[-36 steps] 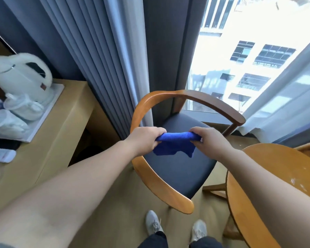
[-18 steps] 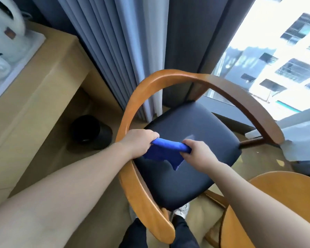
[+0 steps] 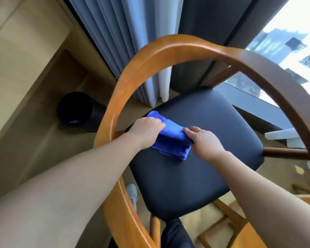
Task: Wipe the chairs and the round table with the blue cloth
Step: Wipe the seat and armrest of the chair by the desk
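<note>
The left hand (image 3: 147, 130) grips the blue cloth (image 3: 172, 142) with curled fingers. The right hand (image 3: 204, 142) lies on its other end; hold cannot be told. The cloth lies flat under both hands on the chair (image 3: 186, 176) seat. Left beyond the grip stands a black bin (image 3: 75, 109), farther off a curtain (image 3: 132, 51).

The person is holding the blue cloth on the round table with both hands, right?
Not quite. The blue cloth is on the chair's black seat, not on the round table. The head view shows this, with the left hand and the right hand both holding it there.
</note>
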Tool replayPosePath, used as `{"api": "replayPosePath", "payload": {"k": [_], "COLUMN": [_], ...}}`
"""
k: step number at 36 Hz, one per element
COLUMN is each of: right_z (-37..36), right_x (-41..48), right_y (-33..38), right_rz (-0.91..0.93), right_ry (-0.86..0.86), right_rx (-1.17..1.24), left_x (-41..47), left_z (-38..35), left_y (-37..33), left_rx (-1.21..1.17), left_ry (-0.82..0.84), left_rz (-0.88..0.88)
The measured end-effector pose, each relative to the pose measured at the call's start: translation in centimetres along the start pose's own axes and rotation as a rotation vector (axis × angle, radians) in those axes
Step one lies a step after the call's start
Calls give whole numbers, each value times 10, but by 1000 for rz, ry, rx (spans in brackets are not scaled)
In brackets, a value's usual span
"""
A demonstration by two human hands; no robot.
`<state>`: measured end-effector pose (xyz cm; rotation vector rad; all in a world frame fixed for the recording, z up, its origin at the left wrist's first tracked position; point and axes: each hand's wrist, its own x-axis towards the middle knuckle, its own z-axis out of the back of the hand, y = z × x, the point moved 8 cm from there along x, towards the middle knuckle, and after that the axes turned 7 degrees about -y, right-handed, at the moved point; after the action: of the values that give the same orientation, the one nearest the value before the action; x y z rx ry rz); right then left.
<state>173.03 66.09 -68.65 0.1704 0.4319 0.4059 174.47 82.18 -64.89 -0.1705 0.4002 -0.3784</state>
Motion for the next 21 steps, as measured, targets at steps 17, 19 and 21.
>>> {"api": "replayPosePath", "payload": {"k": [17, 19, 21], "right_z": [-26, -38, -52], "right_x": [23, 30, 35], "right_y": [55, 65, 70], "right_rz": [133, 147, 151], "right_ry": [169, 183, 175], "right_rx": [-291, -314, -331], "left_x": [-135, -141, -145], "left_z": [36, 27, 21], "left_y": [52, 55, 59], "left_rx": [-6, -35, -80], "left_ry": [-420, -399, -403], "left_rz": [218, 258, 316]}}
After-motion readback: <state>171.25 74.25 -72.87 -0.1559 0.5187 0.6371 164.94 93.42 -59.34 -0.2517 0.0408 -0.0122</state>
